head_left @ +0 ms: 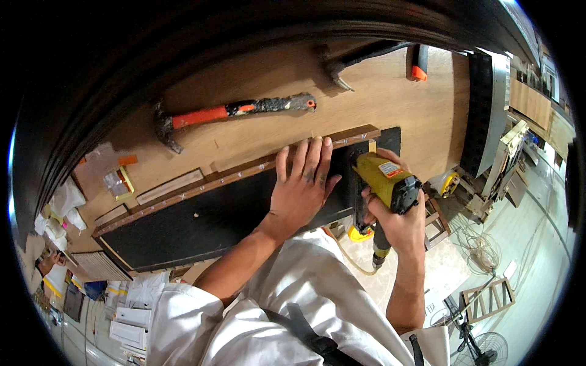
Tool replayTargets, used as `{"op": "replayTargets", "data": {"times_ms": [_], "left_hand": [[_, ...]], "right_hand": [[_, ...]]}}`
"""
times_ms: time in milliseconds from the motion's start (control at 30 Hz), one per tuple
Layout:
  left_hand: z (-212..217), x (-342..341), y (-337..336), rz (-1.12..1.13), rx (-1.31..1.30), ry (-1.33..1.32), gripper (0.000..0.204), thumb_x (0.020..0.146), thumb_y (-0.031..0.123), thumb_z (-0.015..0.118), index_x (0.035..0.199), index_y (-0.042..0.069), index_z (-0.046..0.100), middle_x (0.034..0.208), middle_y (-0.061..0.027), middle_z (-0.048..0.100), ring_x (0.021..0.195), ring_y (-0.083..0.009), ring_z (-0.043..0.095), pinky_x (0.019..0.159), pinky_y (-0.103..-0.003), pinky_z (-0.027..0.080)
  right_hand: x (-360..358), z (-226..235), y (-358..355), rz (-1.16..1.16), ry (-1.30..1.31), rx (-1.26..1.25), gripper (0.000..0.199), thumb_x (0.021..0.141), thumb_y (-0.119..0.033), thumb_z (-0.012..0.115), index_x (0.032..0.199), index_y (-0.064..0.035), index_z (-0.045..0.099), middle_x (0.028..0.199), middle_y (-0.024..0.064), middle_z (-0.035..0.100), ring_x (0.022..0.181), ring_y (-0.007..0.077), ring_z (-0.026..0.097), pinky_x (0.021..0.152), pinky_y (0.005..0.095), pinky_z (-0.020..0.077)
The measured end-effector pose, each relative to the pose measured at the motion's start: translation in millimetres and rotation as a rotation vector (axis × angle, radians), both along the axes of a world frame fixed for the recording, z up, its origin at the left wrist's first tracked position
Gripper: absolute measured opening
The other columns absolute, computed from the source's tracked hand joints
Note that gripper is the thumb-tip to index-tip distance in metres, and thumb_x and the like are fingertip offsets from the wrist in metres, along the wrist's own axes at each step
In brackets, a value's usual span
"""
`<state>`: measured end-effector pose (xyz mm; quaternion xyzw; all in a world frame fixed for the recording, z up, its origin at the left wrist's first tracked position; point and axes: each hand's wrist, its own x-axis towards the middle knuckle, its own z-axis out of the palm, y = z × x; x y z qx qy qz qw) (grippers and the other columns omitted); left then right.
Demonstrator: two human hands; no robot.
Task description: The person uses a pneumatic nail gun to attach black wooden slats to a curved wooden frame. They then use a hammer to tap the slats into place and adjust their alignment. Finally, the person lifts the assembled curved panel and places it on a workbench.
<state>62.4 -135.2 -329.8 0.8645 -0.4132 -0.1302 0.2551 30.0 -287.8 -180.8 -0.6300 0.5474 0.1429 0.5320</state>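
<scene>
Working surface seen from above. The right grip (400,222) is closed around a yellow nail gun (381,174), whose head is at the near side of a dark wooden strip (244,174); whether the two touch cannot be told. The left grip (299,195) is flattened and slightly spread, its fingers over the strip and its palm above a black panel (183,229). The left forearm crosses this panel, and the gun covers part of its right end. Beyond the left grip, on the desk (421,116), lie a red-and-black hammer (262,108), to the left, and a dark hammer (334,68), farther ahead. Ahead of the right grip lies an orange-tipped handle (419,72). Right of that grip, on the floor, are a coiled line (482,250) and, nearer the viewer, a fan (486,355). Count: hammers, two; orange-tipped handle, one; nail gun, one; short pale slats (171,186) left of the left grip, two; fan, one.
</scene>
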Motion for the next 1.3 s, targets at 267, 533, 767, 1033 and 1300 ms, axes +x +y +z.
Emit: {"op": "replayTargets", "data": {"times_ms": [267,533,767,1033,1300], "left_hand": [[4,34,146,0.284,0.211,-0.190,0.055,0.097,0.043,0.059,0.130,0.000,0.054,0.128,-0.0175,0.049,0.122,-0.0362,0.044,0.110,-0.056,0.026],[4,34,145,0.305,0.210,-0.170,0.048,0.097,0.040,0.060,0.125,0.001,0.055,0.125,-0.0167,0.050,0.116,-0.0362,0.047,0.105,-0.054,0.029],[1,34,146,0.327,0.203,-0.180,0.050,0.094,0.045,0.061,0.121,0.003,0.059,0.123,-0.0151,0.051,0.117,-0.0348,0.047,0.106,-0.054,0.030],[3,34,144,0.335,0.187,-0.163,0.049,0.095,0.042,0.063,0.125,0.005,0.055,0.126,-0.0147,0.048,0.117,-0.0354,0.045,0.105,-0.054,0.030],[2,34,148,0.317,0.211,-0.144,0.051,0.095,0.043,0.062,0.128,0.006,0.052,0.125,-0.0140,0.047,0.118,-0.0344,0.044,0.106,-0.054,0.029]], "right_hand": [[-10,-6,25,0.041,-0.107,0.002,0.064,0.071,0.001,0.063,0.134,-0.0030,0.056,0.111,0.0117,0.068,0.099,0.0158,0.063,0.091,0.0305,0.0496],[-10,-16,30,0.160,-0.136,-0.074,0.065,0.074,0.004,0.056,0.138,-0.0020,0.051,0.092,0.0094,0.068,0.064,0.0096,0.061,0.058,0.0238,0.0531],[4,-4,35,0.035,-0.034,-0.015,0.058,0.075,-0.001,0.064,0.133,-0.0029,0.057,0.111,0.0108,0.069,0.099,0.0130,0.062,0.092,0.0291,0.0495],[5,-9,52,0.089,-0.097,0.004,0.060,0.074,-0.003,0.065,0.134,-0.0039,0.057,0.108,0.0118,0.069,0.091,0.0124,0.062,0.086,0.0286,0.0512],[6,-12,58,0.183,-0.099,-0.048,0.064,0.075,0.005,0.056,0.138,-0.0020,0.051,0.089,0.0081,0.069,0.061,0.0103,0.064,0.056,0.0245,0.0549]]}}
